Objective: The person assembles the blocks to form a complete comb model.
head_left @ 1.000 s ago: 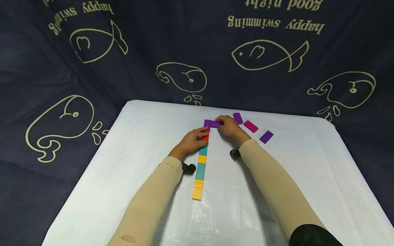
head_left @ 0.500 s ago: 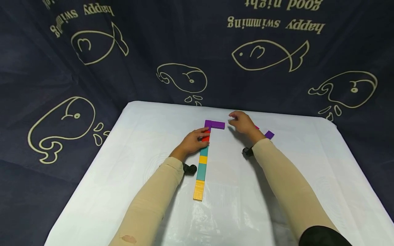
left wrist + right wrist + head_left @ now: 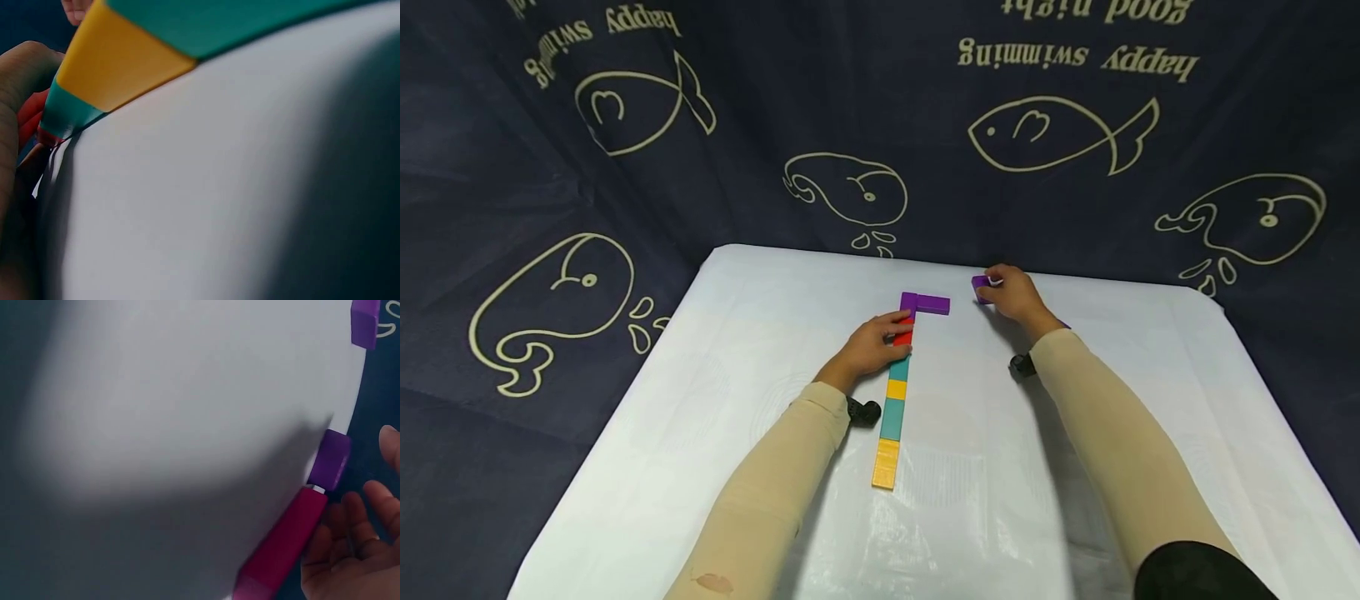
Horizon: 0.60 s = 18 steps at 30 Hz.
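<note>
The step in hand looks like fetching another piece for the line, with the right hand (image 3: 1018, 295) at the loose purple block (image 3: 979, 285), which lies well to the right of the purple corner block (image 3: 907, 301); the left hand (image 3: 865, 347) seems to steady the pieces on the near side of that corner block.

From the corner block, a purple side block (image 3: 933, 305) runs rightward, touching it; towards the person come the red block (image 3: 903, 336), partly under the left hand's fingers, then teal and yellow pieces by turns. A magenta block (image 3: 282, 544) also lies right of the corner block, close to the loose purple one.

The next move probably calls for pinching the loose block and bringing it leftward to the side block's free end, without nudging the corner.

The right hand reaches in from the near right, thumb and forefinger parted at the loose block's edge, with no firm hold visible; the left hand comes in from the near left, fingers spread and laid across the red block, the foremost at the corner block's near end; how hard they press, I cannot tell.
</note>
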### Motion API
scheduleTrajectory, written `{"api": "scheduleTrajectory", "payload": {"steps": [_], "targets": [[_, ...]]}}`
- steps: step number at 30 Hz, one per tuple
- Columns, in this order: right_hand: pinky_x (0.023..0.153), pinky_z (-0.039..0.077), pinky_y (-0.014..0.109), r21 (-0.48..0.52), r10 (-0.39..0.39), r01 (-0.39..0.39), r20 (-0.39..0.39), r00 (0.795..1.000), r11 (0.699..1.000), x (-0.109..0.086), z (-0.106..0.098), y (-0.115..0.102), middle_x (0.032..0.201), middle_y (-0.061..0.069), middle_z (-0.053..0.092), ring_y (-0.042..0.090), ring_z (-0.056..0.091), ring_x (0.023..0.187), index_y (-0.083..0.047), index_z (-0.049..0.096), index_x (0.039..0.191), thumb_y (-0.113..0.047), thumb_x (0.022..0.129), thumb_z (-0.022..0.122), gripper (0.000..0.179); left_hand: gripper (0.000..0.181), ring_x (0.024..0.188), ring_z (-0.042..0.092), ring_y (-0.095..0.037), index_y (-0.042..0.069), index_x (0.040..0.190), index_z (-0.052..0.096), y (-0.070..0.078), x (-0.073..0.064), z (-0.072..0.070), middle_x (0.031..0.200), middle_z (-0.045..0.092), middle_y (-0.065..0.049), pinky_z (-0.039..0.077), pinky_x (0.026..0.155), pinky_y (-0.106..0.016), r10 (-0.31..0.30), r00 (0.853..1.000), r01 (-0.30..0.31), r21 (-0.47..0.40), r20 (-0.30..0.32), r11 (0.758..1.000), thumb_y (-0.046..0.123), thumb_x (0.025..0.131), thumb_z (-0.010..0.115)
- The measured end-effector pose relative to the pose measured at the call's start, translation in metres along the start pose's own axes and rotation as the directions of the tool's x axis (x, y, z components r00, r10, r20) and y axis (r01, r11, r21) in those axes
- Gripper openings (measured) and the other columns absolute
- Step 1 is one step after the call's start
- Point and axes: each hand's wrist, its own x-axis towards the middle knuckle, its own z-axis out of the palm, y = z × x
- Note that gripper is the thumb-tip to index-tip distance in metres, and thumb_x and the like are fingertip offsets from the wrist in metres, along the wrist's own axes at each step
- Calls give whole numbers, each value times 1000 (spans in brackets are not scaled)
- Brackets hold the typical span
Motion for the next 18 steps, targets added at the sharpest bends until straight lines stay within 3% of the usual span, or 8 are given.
{"api": "scheduleTrajectory", "payload": {"steps": [6, 18], "targets": [[107, 39, 50, -42, 40, -39, 9, 999, 998, 2, 6, 0, 133, 28, 53, 39, 50, 120, 9, 50, 136, -22, 96, 66, 53, 49, 143, 35, -18, 10, 135, 62, 0, 1, -1, 154, 41, 10, 28, 117, -35, -2, 1000, 2, 5, -2, 1000, 27, 91, 73], [107, 40, 51, -94, 82, -83, -10, 997, 992, 5, 14, 5, 133, 28, 53, 41, 50, 122, 7, 47, 139, -24, 96, 65, 56, 49, 143, 34, -18, 11, 135, 63, 1, 0, -1, 154, 40, 11, 28, 117, -35, -19, 1000, 19, 0, 3, 1000, 28, 91, 73]]}}
